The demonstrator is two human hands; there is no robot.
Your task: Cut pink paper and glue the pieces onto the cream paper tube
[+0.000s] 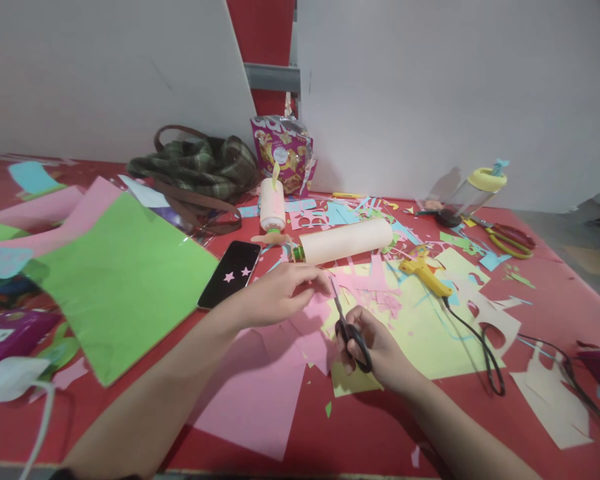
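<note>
My right hand (373, 347) grips black-handled scissors (347, 327), their blades pointing up and away. My left hand (290, 290) is just left of the blade tips, with thumb and fingers drawn together; what they pinch is too small to make out. Pink paper sheets (260, 393) lie under both hands, and a yellow sheet (425, 333) covered in pink snippets spreads to the right. Two pink paper stars (229, 277) rest on a black phone (230, 273) beside my left forearm.
A yellow glue gun (427, 277) with a black cord lies at right. Behind my hands are a paper-wrapped bottle (347, 240), another wrapped bottle (272, 203) and a snack bag (284, 150). Green paper (125, 287) covers the left. A clear jar (473, 193) and red-and-yellow-handled scissors (513, 240) are far right.
</note>
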